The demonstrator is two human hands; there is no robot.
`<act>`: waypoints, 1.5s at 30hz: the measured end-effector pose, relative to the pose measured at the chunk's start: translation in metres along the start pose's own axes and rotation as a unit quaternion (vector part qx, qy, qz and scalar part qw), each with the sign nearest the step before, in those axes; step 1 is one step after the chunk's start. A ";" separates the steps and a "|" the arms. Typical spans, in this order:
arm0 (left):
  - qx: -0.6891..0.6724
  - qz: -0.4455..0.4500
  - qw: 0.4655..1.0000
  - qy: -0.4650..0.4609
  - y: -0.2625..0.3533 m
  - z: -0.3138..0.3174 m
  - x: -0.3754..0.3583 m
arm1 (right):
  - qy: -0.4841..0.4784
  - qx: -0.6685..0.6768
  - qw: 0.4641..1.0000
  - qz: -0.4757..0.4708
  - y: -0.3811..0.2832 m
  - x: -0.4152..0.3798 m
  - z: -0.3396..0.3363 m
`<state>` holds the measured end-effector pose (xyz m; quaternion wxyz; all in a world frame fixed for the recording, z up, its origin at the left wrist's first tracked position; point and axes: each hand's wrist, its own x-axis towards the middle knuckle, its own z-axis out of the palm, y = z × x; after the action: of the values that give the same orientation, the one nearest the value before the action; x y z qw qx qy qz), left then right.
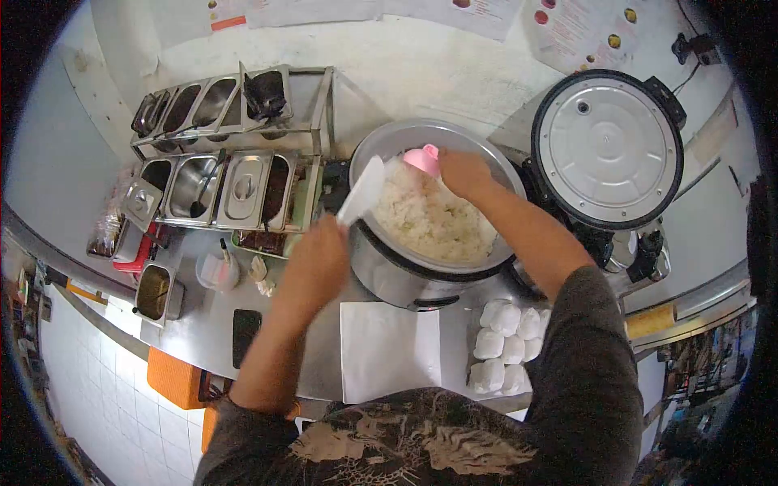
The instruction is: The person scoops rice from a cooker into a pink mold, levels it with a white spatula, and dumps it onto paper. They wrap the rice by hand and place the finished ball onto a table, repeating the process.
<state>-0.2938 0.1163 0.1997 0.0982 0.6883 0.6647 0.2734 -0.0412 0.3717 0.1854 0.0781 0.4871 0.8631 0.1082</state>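
My left hand (pixel 318 263) is closed around the handle of a white rice paddle (pixel 366 188), whose blade is raised at the left rim of a large rice cooker (pixel 397 279). Inside the cooker's pot lies a mass of white cooked rice (pixel 442 223). My right hand (pixel 462 174) reaches over the pot and grips a pink scoop (pixel 421 160) at the rice's far side. Whether the scoop holds rice is hard to see. In front of the cooker lies a stack of white paper sheets (pixel 389 348).
Several white wrapped packets (pixel 502 344) sit at the right. The cooker's round lid (pixel 608 150) stands raised behind them. Metal food pans (pixel 198 190) fill a two-level rack at the left. A black phone (pixel 245 336) and a plastic tub (pixel 217 271) lie near the left forearm.
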 end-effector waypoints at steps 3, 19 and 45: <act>-0.163 -0.046 0.986 0.004 0.005 0.055 -0.032 | -0.069 0.071 0.994 -0.047 -0.015 -0.024 -0.003; -0.110 -0.052 0.990 0.072 0.034 0.021 -0.021 | -0.288 0.597 0.738 0.124 0.009 -0.167 -0.086; -0.027 0.249 0.963 -0.098 0.119 0.033 0.034 | -0.033 0.701 0.691 0.173 0.001 -0.248 -0.065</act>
<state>-0.1758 0.1449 0.2393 0.1101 0.8529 0.4515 0.2378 0.0714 0.1521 0.2561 -0.2772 0.5447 0.5854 -0.5326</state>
